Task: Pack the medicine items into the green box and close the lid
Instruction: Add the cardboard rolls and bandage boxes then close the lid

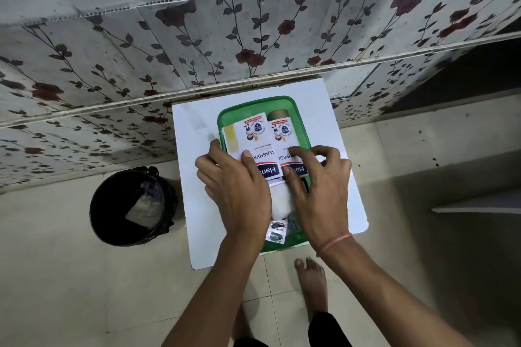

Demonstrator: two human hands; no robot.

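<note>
Both hands (236,186) (318,186) press plaster packets (255,135) into green box (301,132)

The green box (225,118) looks like glossy translucent plastic; the plaster packets (255,135) are smooth printed paper (slightly shiny), the white board (194,149) matt.

Two white packets (255,139) read "WASHPR…" and "Han…", seen upside down

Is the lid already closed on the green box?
No, the green box is open, and both hands, left and right, press white packets lying inside it.
</note>
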